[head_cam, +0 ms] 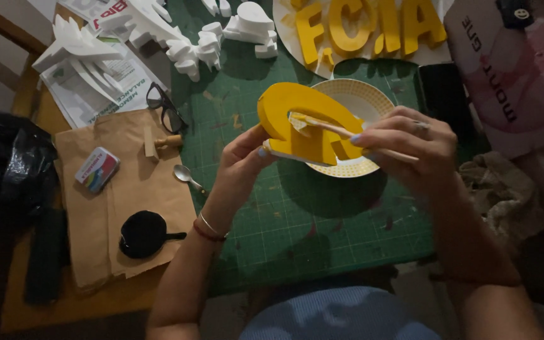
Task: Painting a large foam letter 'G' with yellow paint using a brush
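Note:
My left hand (pixel 245 157) holds a thick foam letter (pixel 303 123) painted yellow, gripping its lower left edge and tilting it up over the green cutting mat (pixel 297 220). My right hand (pixel 404 145) pinches a thin wooden-handled brush (pixel 332 128) whose tip rests on the letter's inner face. A patterned bowl (pixel 360 104) with a pale inside sits right behind the letter.
Several painted yellow letters (pixel 366 25) lie on a white sheet at the back. Unpainted white foam shapes (pixel 184 38), glasses (pixel 165 107), a spoon (pixel 187 176), a small tin (pixel 97 169), a black round lid (pixel 143 233) on brown paper, a rag (pixel 505 195) at right.

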